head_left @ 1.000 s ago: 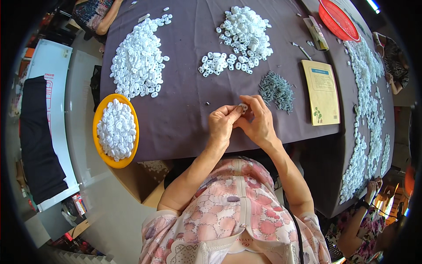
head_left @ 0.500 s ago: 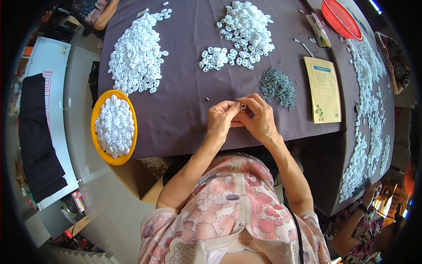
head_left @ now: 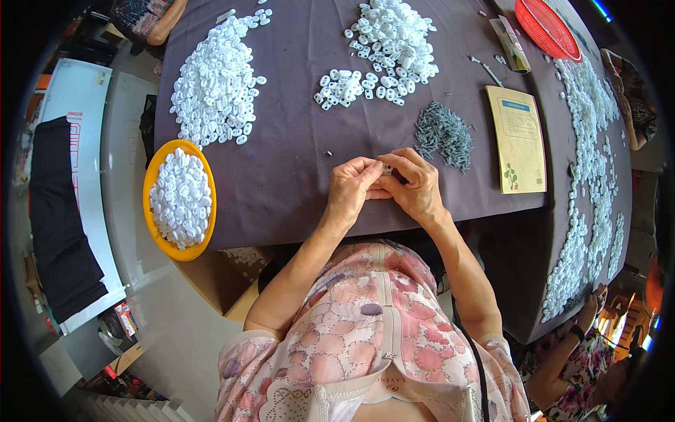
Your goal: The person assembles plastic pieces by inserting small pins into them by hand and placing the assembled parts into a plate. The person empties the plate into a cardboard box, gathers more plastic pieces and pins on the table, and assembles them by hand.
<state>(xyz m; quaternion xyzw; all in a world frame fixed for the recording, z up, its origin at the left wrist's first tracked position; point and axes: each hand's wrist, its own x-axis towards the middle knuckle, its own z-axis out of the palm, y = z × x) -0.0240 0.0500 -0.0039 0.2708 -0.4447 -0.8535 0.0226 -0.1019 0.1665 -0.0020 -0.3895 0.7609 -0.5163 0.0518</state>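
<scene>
Above the near table edge, my left hand (head_left: 349,187) and my right hand (head_left: 418,187) meet with the fingertips pinched together. Between them is a small white plastic piece (head_left: 387,169) with dark holes, resembling a cord lock part; the fingers cover most of it. Just beyond my right hand lies a heap of small grey spring-like pieces (head_left: 444,136). Farther off are a small cluster (head_left: 340,88) and a large pile (head_left: 395,39) of white oval two-holed pieces. One tiny dark-and-white bit (head_left: 330,153) lies on the cloth beyond my left hand.
Another white pile (head_left: 216,88) lies at left, near a yellow oval tray (head_left: 212,224) of white pieces at the table edge. Rightward are a tan booklet (head_left: 519,144), a red basket (head_left: 547,29) and white pieces spread along another table (head_left: 589,183). Other people sit around; an open cardboard box (head_left: 223,281) stands below.
The view has shifted slightly. My hands stay together at the same spot, and my right fingers now cover more of the white piece.
</scene>
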